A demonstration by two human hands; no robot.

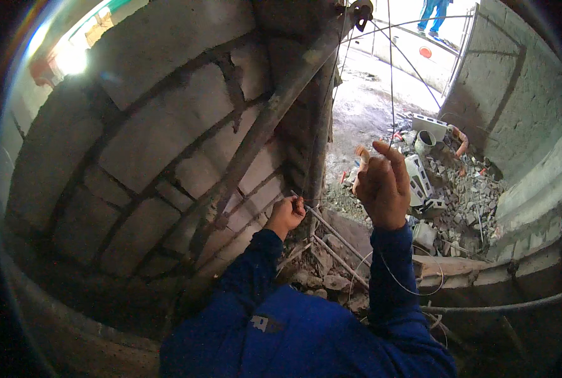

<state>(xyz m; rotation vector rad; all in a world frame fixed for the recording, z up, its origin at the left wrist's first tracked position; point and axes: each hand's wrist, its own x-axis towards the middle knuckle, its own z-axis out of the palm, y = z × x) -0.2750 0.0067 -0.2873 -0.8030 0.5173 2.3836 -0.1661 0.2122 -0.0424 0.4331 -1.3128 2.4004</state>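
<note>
My right hand (383,186) is raised at the middle right, fingers curled closed at a thin wire (392,94) that runs up out of view. Lower and to the left, my left hand (285,215) is closed beside an upright metal pole (319,145). A fine strand shows by its fingertips, but what lies inside the fingers is too small to make out. Just behind that hand, a slim metal rod (338,234) slants down to the right. A loose loop of thin wire (413,293) hangs around my right forearm.
A block wall (161,138) fills the left, crossed by a slanting metal pipe (256,138). Rubble (467,208) with broken blocks and a pipe piece (424,140) covers the ground at right. A concrete wall (520,88) stands beyond. A person's blue-trousered legs (433,14) appear far back.
</note>
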